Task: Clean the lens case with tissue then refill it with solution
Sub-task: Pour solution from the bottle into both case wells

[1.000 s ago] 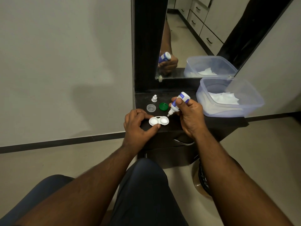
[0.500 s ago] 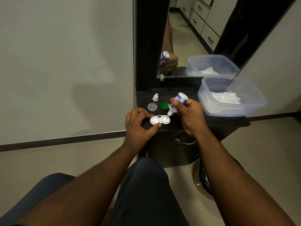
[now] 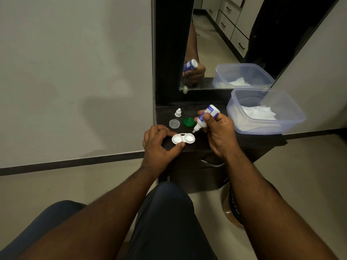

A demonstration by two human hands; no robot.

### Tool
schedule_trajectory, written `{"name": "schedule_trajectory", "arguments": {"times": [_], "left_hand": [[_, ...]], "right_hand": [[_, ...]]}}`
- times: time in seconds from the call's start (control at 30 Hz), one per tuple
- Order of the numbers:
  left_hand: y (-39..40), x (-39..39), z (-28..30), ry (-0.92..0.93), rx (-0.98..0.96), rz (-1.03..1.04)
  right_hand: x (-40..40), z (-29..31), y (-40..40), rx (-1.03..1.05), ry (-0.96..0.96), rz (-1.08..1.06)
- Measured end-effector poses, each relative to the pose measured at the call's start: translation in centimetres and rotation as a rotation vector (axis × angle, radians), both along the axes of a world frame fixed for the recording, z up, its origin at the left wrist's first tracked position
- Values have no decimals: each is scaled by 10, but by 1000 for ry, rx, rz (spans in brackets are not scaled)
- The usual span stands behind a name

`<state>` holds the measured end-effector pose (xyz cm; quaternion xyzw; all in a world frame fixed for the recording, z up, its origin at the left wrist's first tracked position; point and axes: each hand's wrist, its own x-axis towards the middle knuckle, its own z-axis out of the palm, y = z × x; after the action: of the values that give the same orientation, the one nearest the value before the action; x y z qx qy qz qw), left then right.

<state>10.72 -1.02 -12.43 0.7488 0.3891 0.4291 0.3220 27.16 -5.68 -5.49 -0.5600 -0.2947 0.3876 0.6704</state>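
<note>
Pinching the open white lens case (image 3: 183, 138) at its near-left rim, the left hand (image 3: 159, 145) steadies it; the right hand (image 3: 218, 133) grips a blue-labelled solution bottle (image 3: 205, 117) tilted nozzle-down just above the case's right well, label writing unreadable.

1. Plain pale wall (image 3: 75, 72) filled the left side; a dark skirting strip (image 3: 71, 163) ran along its foot.
2. Floor (image 3: 56, 188) was smooth and beige, dimly lit.
3. A dark bench (image 3: 249, 141) stood against a tall dark panel (image 3: 169, 53), with a drawer handle (image 3: 212, 163) below its front edge.
4. A mirror (image 3: 216, 44) above the bench reflected pale drawer fronts (image 3: 236, 25) with dark handles.
5. Another pale wall (image 3: 319, 62) rose on the right.
</note>
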Motion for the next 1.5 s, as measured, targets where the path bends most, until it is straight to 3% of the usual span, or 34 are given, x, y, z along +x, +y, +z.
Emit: {"name": "schedule_trajectory", "arguments": {"times": [0.37,1.17,1.5], "left_hand": [[-2,-1,1,-3,4,0],[1,-1,-1,11,7,2],[-1,-1,1,0,-8,-6]], "right_hand": [[1,-2,1,11,54,13],[5,-9,5,-40,-64,16],[3,-3,2,15,40,-14]]}}
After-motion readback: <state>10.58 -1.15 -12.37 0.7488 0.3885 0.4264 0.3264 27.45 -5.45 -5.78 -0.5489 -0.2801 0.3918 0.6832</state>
